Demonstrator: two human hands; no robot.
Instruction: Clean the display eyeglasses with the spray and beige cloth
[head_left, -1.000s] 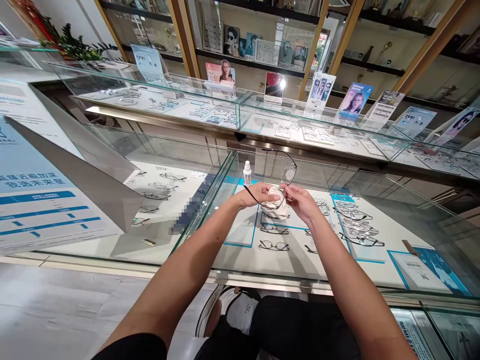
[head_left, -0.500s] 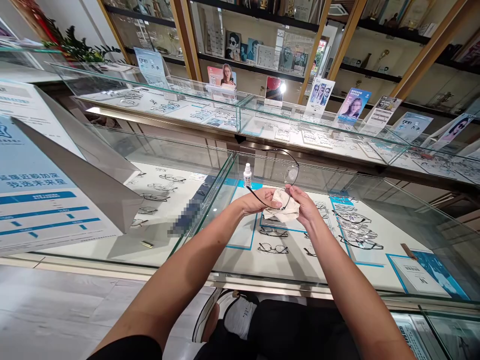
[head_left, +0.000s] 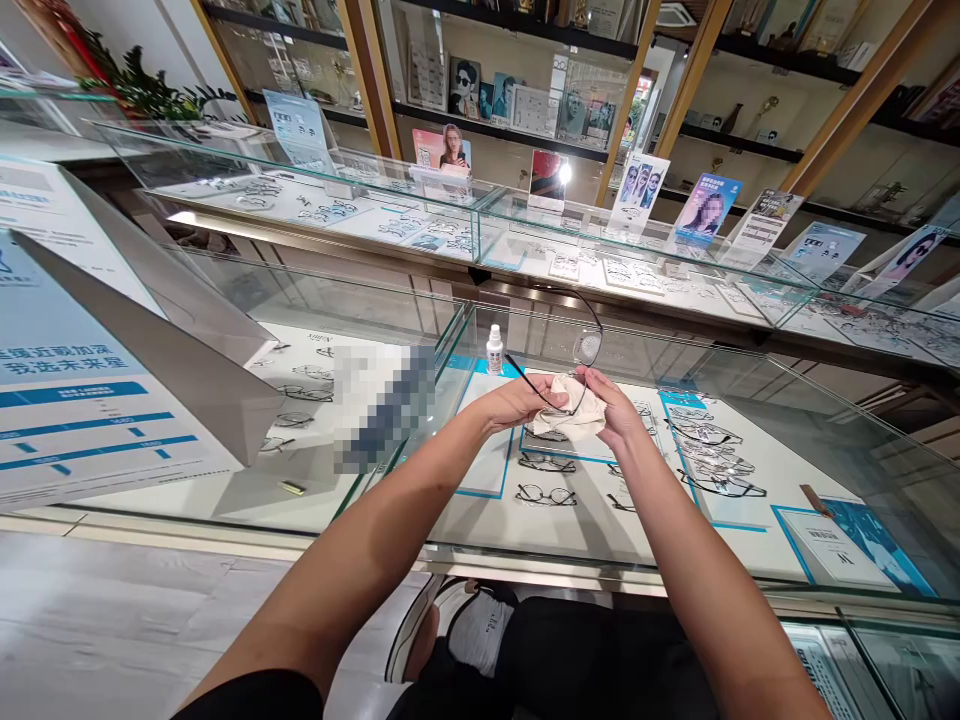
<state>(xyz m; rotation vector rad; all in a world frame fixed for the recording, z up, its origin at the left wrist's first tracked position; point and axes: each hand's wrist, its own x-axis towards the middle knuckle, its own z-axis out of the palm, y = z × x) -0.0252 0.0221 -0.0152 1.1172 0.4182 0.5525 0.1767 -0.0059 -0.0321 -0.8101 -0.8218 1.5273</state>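
Observation:
Both hands hold a pair of dark-framed eyeglasses [head_left: 589,346] above the glass display case. A cream cleaning cloth [head_left: 571,414] is bunched around one lens. My left hand [head_left: 517,402] is closed on the cloth, its thumb pressed over the lens; one temple arm sticks up past it. My right hand [head_left: 609,402] pinches the frame near the bridge, with the cloth against its fingers. The other lens stands out uncovered above my right fingertips, its temple arm reaching up and left. The wrapped lens is hidden. Just beyond my left hand, a small white bottle [head_left: 494,350] stands upright.
Several eyeglasses, including a round pair [head_left: 546,496], lie inside the glass case. A large blue and white folded sign [head_left: 97,400] stands at left. Behind, a second glass counter [head_left: 420,262] carries upright cards, including a blue one [head_left: 706,208].
The eyeglasses and cloth have shifted slightly to the right and tilted a little in my hands. My grip stays on them, and the bottle has not moved.

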